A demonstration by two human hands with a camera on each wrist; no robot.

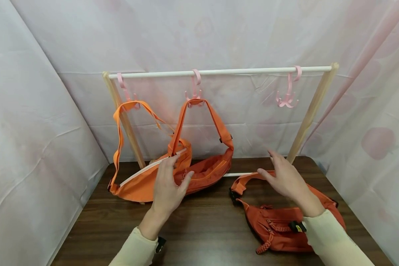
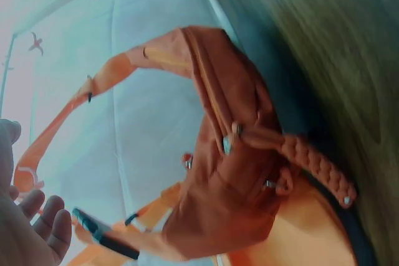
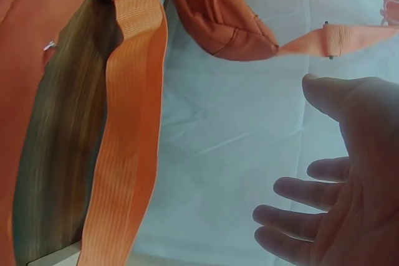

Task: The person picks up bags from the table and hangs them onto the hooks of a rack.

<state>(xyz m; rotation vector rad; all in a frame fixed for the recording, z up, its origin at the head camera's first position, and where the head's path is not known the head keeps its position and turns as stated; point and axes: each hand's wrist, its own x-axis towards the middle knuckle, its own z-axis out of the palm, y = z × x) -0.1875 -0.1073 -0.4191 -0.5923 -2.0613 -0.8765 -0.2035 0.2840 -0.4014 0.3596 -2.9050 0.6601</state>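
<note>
Orange sling bag (image 1: 139, 188), bright, white zipper, hangs by its strap from the left pink hook (image 1: 123, 85). Red-orange sling bag (image 1: 211, 171) just beside it, strap looped over the middle pink hook (image 1: 194, 88); the 2 bags overlap in head view. Rust-red sling bag (image 1: 282, 240) lies on the table (image 1: 199, 229), right side, strap (image 1: 247, 180) arched behind it, braided zipper pull (image 1: 266, 242) at its front.

Left hand (image 1: 169, 184): grip spread, thumb apart from fingers, in front of the 2 hanging bags; can't tell if it touches either. Right hand (image 1: 287, 181): grip spread, holding nothing, above the rust-red bag's strap. Cream sleeves (image 1: 134, 247) on both arms.

White bar (image 1: 242, 71) between 2 wooden posts (image 1: 310, 114) carries 3 hooks; right pink hook (image 1: 289, 87) near its right end. Pale printed curtain (image 1: 239, 33) behind.
</note>
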